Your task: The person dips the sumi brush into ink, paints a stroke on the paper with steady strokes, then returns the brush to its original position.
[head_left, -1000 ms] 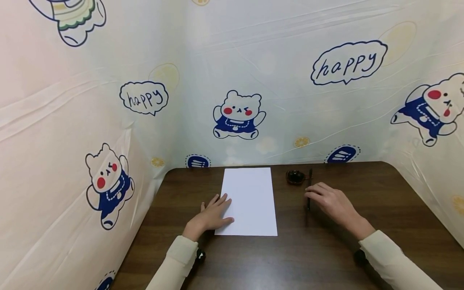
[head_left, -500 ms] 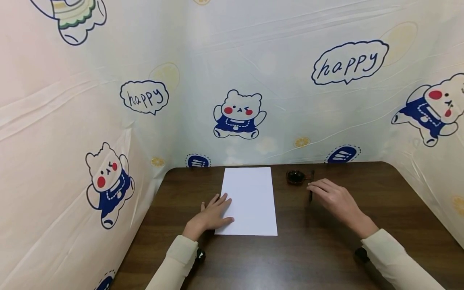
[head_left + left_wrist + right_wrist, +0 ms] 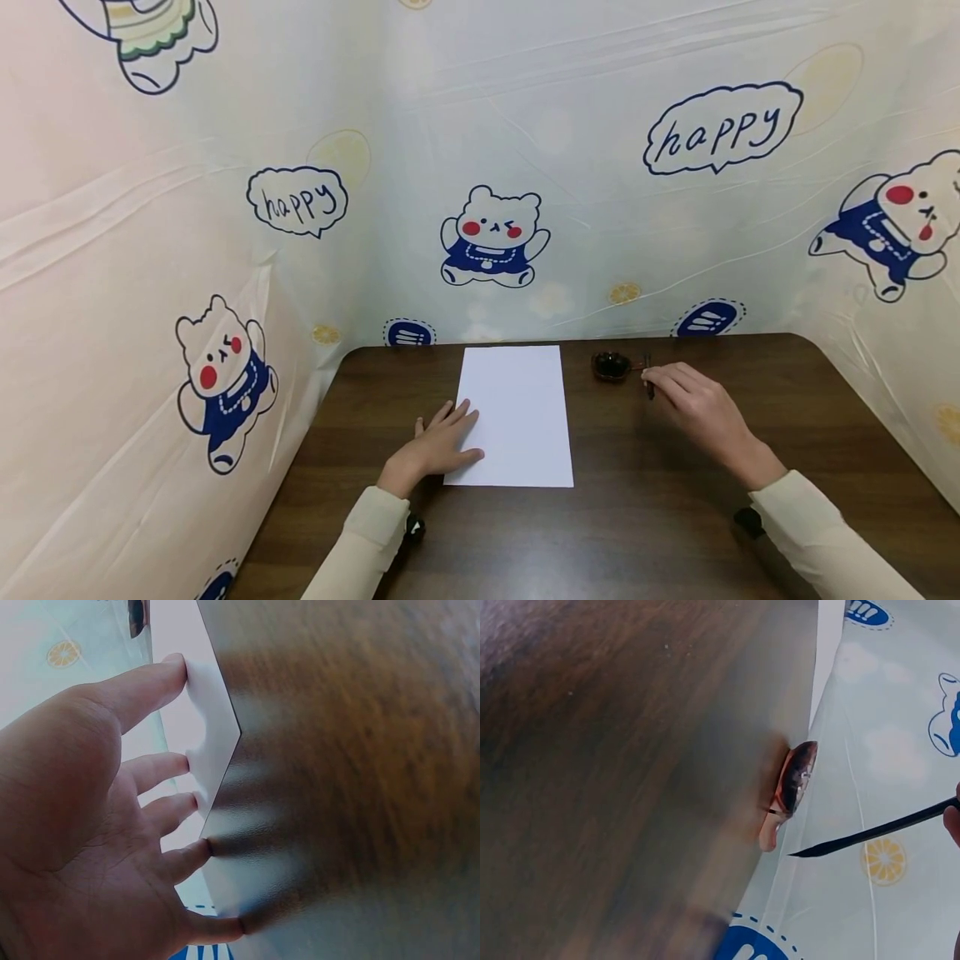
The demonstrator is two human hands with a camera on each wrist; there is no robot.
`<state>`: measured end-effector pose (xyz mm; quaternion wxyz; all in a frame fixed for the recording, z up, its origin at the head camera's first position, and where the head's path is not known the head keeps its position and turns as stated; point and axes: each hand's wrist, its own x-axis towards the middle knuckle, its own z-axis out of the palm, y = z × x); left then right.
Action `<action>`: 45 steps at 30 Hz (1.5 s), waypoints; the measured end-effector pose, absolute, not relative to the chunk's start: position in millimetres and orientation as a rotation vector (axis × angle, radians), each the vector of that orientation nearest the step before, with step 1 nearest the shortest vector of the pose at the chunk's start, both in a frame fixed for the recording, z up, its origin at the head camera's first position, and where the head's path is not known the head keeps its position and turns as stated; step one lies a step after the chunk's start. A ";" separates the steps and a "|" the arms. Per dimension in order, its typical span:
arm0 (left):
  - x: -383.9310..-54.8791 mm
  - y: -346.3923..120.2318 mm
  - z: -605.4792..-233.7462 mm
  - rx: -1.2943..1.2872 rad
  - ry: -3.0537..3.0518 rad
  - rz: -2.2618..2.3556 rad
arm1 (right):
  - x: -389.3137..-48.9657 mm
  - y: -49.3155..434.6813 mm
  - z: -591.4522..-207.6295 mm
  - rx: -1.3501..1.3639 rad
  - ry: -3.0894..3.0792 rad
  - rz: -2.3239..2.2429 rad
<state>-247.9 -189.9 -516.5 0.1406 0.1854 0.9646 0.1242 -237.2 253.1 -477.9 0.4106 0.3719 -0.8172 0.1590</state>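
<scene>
Pale printed sheeting stands before me and along both my sides, creased in long lines; cool bluish-green ahead, warmer cream to my left. Prints: a winking bear in blue at centre, more bears at either side, two "happy" speech bubbles, scattered orange slices, blue ovals low down, partly cut off by the table edge. Below me, a dark brown wood-grain tabletop, far corners rounded. Soft light; a dull sheen on the nearer wood.
</scene>
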 end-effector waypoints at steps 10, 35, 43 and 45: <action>-246.6 -188.4 -514.2 0.529 2.787 0.354 | -239.3 254.0 -472.3 0.897 -2.015 0.389; -245.5 -189.4 -514.7 0.567 2.785 0.367 | -242.4 255.0 -451.5 0.773 -2.000 0.374; -245.3 -188.7 -514.9 0.552 2.790 0.364 | -243.8 255.6 -447.8 0.703 -2.038 0.455; -245.2 -188.6 -515.4 0.547 2.789 0.364 | -244.2 255.1 -446.1 0.691 -2.034 0.465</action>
